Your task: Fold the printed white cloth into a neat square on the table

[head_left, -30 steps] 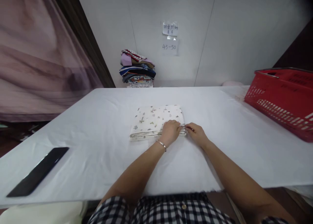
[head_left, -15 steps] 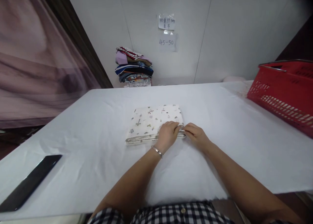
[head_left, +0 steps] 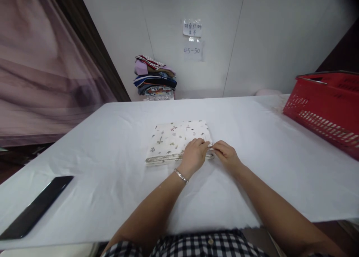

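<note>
A white cloth (head_left: 176, 137) printed with small plants and dots lies folded into a flat rectangle of several layers, its layered edge facing me. Over its near right part rests my left hand (head_left: 195, 152), with thumb and fingers closed on the cloth's edge near the corner. Just to the right, my right hand (head_left: 226, 154) pinches the same corner between thumb and fingertips. The two hands are close together but apart. My left fingers cover part of the corner. A silver bracelet (head_left: 181, 176) circles my left wrist.
The folded cloth lies on a white-covered table (head_left: 112, 145). A flat black object (head_left: 37, 206) is at the left front. At the right edge stands a red plastic basket (head_left: 325, 107). Behind the table are a stack of folded fabrics (head_left: 155, 77) and paper notes (head_left: 193, 49) on the wall.
Both hands stay at the cloth's near right corner, with only small finger movements there. The whole view has shifted slightly.
</note>
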The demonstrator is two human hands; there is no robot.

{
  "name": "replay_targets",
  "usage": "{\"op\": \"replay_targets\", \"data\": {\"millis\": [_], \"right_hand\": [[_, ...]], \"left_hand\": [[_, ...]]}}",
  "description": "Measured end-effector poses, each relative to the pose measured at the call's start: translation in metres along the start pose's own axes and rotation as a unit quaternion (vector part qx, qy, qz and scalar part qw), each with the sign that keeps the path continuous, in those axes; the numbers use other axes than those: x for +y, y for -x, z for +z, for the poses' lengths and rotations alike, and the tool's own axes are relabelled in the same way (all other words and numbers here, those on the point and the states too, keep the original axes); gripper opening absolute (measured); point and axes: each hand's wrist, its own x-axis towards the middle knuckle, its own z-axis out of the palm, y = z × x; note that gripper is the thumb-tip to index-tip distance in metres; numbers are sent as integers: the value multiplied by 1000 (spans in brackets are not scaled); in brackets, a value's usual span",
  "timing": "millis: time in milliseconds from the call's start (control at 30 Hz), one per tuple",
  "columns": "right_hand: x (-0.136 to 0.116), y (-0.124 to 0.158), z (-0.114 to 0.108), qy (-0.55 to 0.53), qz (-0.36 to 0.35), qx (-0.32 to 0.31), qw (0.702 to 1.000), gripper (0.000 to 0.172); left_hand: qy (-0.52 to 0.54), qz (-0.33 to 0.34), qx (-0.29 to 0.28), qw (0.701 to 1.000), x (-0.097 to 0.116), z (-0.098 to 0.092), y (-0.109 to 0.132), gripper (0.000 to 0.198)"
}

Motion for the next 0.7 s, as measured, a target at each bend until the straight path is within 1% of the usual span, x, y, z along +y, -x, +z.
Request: {"op": "replay_targets", "data": {"millis": [100,200,333,400,500,567,633,700], "right_hand": [[0,0,0,-4,-1,4,1000,17],[-1,0,0,-8,7,12,1000,16],[-2,0,1,-18,13,24,999,14],[-2,1,2,-20,16,23,999,13],[1,1,4,-29,49,36,998,11],[4,1,4,-33,76,44,996,12],[7,2,2,-26,83,16,996,11],[9,2,-1,-13,77,-37,996,14]], "left_hand": [[22,28,-18,999,0,0,1,25],[38,46,-24,998,0,-1,3,27],[18,53,-23,998,2,-1,5,30],[0,48,-24,999,1,1,4,26],[-16,41,-20,999,-1,2,3,21],[-16,35,-2,999,-5,1,2,21],[-12,20,24,999,-8,-3,0,23],[-8,6,42,999,-12,-6,-1,24]]}}
